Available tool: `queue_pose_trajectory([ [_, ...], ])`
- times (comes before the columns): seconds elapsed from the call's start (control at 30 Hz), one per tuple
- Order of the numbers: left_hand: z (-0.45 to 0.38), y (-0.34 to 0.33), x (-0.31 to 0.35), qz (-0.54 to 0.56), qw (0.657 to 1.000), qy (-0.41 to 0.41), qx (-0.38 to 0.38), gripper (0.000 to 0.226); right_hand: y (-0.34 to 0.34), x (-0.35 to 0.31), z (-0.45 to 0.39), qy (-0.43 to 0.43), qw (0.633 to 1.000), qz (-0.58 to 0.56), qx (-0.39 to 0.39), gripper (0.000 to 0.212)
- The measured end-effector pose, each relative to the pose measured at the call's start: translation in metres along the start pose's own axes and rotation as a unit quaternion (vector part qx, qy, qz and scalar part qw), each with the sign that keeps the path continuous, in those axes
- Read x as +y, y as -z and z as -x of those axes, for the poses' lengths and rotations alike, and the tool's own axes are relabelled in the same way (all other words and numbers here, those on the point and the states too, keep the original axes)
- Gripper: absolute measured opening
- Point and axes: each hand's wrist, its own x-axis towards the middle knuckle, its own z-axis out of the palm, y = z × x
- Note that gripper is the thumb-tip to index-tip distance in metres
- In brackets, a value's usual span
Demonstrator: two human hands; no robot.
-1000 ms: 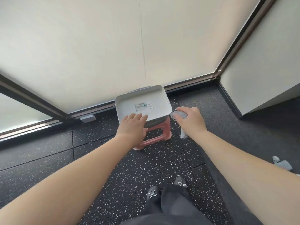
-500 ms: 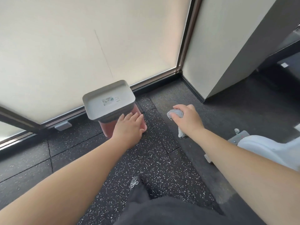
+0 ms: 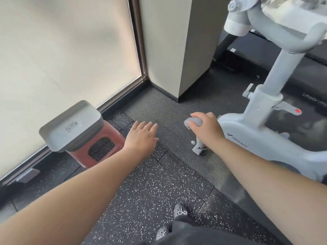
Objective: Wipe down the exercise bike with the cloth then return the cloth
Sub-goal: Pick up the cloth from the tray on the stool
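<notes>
A light grey exercise bike (image 3: 251, 131) stands at the right, its post and handlebar rising to the top right. My right hand (image 3: 207, 129) grips a bunched grey cloth (image 3: 193, 122), and a tail of the cloth hangs below the wrist. That hand hovers just left of the bike's body. My left hand (image 3: 141, 136) is held out flat over the floor with straight fingers and holds nothing. It is to the right of a grey tray (image 3: 70, 126) that sits on a red stool (image 3: 99, 147).
A cream pillar (image 3: 177, 50) juts out between the window wall and the bike. Dark speckled rubber floor (image 3: 141, 191) lies underfoot, with a grey mat (image 3: 168, 112) under the bike. My shoes (image 3: 178, 212) show at the bottom.
The view has swung right, bringing the bike into sight. My left hand has come off the tray and stool. My right hand has carried the cloth toward the bike.
</notes>
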Motion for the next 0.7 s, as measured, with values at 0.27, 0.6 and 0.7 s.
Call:
queue_pose_trajectory([
  [0.27,-0.004,0.026,0.067,-0.027,0.995,-0.090,0.018,0.059,0.053,0.061,0.054,-0.056,0.996,-0.022,0.066,0.042],
  [0.6,-0.047,0.070,0.163,0.013,0.992,-0.096,0.080,0.057,0.141,0.113,0.045,-0.052,0.990,-0.056,0.115,0.043],
  [0.7,-0.066,0.079,0.193,0.031,0.992,-0.076,0.099,0.055,0.173,0.130,0.028,-0.036,0.991,-0.060,0.117,0.042],
])
